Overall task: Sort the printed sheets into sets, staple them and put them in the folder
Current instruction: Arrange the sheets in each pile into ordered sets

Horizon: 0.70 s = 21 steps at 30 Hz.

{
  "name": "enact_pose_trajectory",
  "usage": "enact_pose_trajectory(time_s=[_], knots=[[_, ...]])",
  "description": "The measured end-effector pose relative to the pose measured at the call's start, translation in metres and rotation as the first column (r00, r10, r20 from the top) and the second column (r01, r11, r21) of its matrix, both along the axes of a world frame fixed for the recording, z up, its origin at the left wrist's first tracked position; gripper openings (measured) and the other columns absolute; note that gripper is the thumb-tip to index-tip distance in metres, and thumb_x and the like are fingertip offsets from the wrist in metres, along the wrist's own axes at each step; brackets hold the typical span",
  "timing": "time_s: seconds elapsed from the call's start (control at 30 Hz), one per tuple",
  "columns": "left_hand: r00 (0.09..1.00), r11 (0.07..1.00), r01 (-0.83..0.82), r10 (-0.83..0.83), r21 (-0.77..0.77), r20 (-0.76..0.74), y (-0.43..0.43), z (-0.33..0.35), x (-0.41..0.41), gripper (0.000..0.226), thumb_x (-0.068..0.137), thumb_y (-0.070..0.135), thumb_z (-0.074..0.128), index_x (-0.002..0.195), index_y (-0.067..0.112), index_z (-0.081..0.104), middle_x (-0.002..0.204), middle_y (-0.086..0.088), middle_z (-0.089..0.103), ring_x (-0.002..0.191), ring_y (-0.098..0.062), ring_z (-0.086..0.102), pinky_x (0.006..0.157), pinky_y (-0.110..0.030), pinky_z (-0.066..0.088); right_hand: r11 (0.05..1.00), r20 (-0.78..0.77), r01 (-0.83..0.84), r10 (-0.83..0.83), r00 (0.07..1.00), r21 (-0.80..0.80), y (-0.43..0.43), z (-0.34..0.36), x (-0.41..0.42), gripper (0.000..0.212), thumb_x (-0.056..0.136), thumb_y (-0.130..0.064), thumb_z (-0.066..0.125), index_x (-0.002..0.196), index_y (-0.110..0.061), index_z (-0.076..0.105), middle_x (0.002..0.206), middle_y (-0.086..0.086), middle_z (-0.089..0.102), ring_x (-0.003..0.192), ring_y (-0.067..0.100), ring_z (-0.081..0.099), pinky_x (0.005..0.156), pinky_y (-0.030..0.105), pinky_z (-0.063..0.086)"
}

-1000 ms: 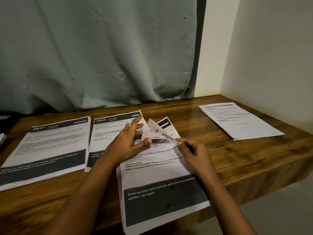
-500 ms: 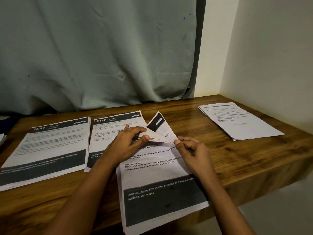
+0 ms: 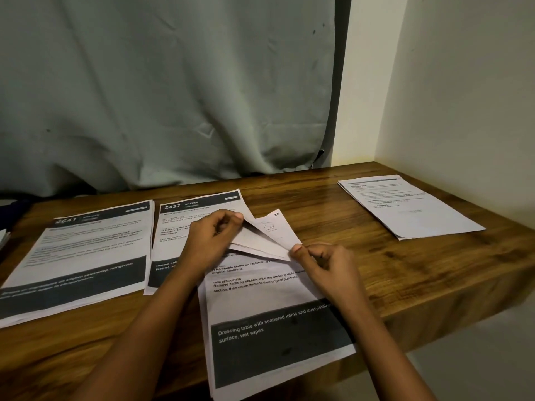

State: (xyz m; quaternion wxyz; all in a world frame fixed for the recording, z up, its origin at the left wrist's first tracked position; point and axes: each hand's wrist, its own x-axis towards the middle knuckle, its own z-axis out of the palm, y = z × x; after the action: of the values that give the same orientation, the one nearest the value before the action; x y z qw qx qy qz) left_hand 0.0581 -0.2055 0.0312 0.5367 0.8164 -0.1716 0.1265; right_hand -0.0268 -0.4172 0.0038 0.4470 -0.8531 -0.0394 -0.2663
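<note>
Head view.

Desk (image 3: 362, 273): wooden, brown grain, in a corner, curtain (image 3: 162, 91) behind.

Near set (image 3: 275, 322): white printed sheets at 6 o'clock, near end overhanging the desk edge. Black band low on the top page reads "Dressing table with scattered items"; a "TASK DESCRIPTION" block sits above it. Its far end is folded back toward the person, layers fanned into a wedge, plain reverse side showing a small faint mark.

Left hand (image 3: 208, 241): curled, thumb and fingers pinching the folded layers at their left side.

Right hand (image 3: 324, 264): loosely curled, thumb and forefinger pinching the fold's right tip.

Middle set (image 3: 185, 215): at 11 o'clock from the near set, flat, dark header "2437 KITCHEN"; partly covered by the left hand and the near set.

Left set (image 3: 86, 253): at 9 o'clock, flat, header "2641", dark band along its near end.

Far set (image 3: 405, 206): at 2 o'clock, well apart, angled, mostly white with fine text too small to read.
</note>
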Motion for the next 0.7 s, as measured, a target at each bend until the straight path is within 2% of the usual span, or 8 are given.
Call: enact_pose_trajectory(time_s=[0.1, 0.23, 0.3, 0.37, 0.5, 0.57, 0.6, 0.7], knots=[[1.000, 0.998, -0.002, 0.000, -0.058, -0.028, -0.0014, -0.0011, 0.0014, 0.024, 0.090, 0.044, 0.059, 0.099, 0.024, 0.068, 0.089, 0.008, 0.070, 0.083, -0.003, 0.066, 0.072, -0.021, 0.049, 1.000, -0.010, -0.011, 0.011, 1.000, 0.012, -0.0001, 0.0004, 0.0003, 0.029, 0.090, -0.036, 0.062, 0.076, -0.017, 0.078, 0.071, -0.014, 0.070, 0.062, -0.003, 0.059, 0.049, 0.012, 0.037], [0.999, 0.996, -0.036, 0.034, -0.082, -0.022, -0.0037, 0.0025, -0.0019, 0.023, 0.093, 0.040, 0.056, 0.112, 0.028, 0.062, 0.094, 0.012, 0.065, 0.085, -0.003, 0.062, 0.065, -0.015, 0.047, 1.000, -0.021, -0.016, 0.016, 1.000, -0.010, 0.0006, -0.0012, 0.0015, 0.030, 0.089, -0.038, 0.061, 0.074, -0.017, 0.078, 0.074, -0.010, 0.072, 0.067, 0.004, 0.063, 0.055, 0.024, 0.046], [0.999, 0.997, -0.031, 0.030, -0.076, -0.017, -0.0034, 0.0036, -0.0036, 0.025, 0.094, 0.036, 0.055, 0.119, 0.034, 0.057, 0.093, 0.012, 0.064, 0.081, -0.005, 0.063, 0.059, -0.016, 0.051, 1.000, -0.030, -0.024, 0.024, 0.999, -0.009, 0.0012, -0.0008, 0.0011, 0.030, 0.089, -0.038, 0.061, 0.075, -0.017, 0.077, 0.075, -0.010, 0.072, 0.069, 0.005, 0.064, 0.056, 0.026, 0.047], [1.000, 0.998, -0.021, 0.021, -0.059, 0.006, -0.0027, 0.0038, -0.0043, 0.024, 0.095, 0.036, 0.055, 0.117, 0.032, 0.061, 0.094, 0.010, 0.066, 0.081, -0.009, 0.065, 0.063, -0.020, 0.054, 0.999, -0.036, -0.031, 0.031, 0.999, 0.010, 0.0014, 0.0006, -0.0001, 0.029, 0.089, -0.036, 0.062, 0.075, -0.017, 0.077, 0.075, -0.011, 0.073, 0.069, 0.004, 0.064, 0.055, 0.024, 0.046], [1.000, 1.000, -0.015, 0.016, -0.018, 0.019, -0.0006, 0.0006, -0.0010, 0.017, 0.093, 0.038, 0.056, 0.098, 0.030, 0.070, 0.091, 0.013, 0.070, 0.081, -0.001, 0.065, 0.073, -0.029, 0.055, 0.990, -0.023, -0.062, 0.066, 0.998, 0.127, 0.0018, 0.0026, -0.0029, 0.027, 0.089, -0.035, 0.063, 0.075, -0.016, 0.077, 0.073, -0.011, 0.073, 0.066, 0.012, 0.065, 0.054, 0.035, 0.045], [1.000, 1.000, -0.012, 0.012, -0.013, 0.008, -0.0009, 0.0003, -0.0004, 0.016, 0.094, 0.035, 0.056, 0.098, 0.028, 0.071, 0.090, 0.010, 0.071, 0.079, -0.003, 0.067, 0.073, -0.033, 0.058, 0.970, -0.014, -0.093, 0.099, 0.995, 0.222, 0.0006, 0.0031, -0.0025, 0.022, 0.089, -0.031, 0.063, 0.078, -0.018, 0.077, 0.078, -0.010, 0.074, 0.075, 0.020, 0.068, 0.063, 0.040, 0.051], [1.000, 1.000, -0.015, 0.015, 0.000, 0.011, -0.0009, 0.0001, 0.0004, 0.016, 0.094, 0.033, 0.056, 0.098, 0.026, 0.071, 0.090, 0.009, 0.071, 0.079, -0.003, 0.068, 0.073, -0.033, 0.058, 0.953, -0.013, -0.105, 0.114, 0.993, 0.285, -0.0007, 0.0030, -0.0011, 0.019, 0.090, -0.028, 0.063, 0.081, -0.018, 0.077, 0.081, -0.008, 0.074, 0.080, 0.021, 0.070, 0.069, 0.040, 0.053], [0.999, 0.998, -0.034, 0.032, 0.048, 0.027, -0.0008, -0.0002, 0.0027, 0.015, 0.094, 0.031, 0.057, 0.096, 0.026, 0.071, 0.091, 0.012, 0.070, 0.079, 0.001, 0.066, 0.075, -0.030, 0.058, 0.888, 0.000, -0.112, 0.125, 0.992, 0.446, -0.0054, 0.0028, 0.0061, 0.013, 0.091, -0.016, 0.062, 0.090, -0.012, 0.075, 0.090, -0.001, 0.075, 0.089, 0.013, 0.069, 0.078, 0.024, 0.051]])
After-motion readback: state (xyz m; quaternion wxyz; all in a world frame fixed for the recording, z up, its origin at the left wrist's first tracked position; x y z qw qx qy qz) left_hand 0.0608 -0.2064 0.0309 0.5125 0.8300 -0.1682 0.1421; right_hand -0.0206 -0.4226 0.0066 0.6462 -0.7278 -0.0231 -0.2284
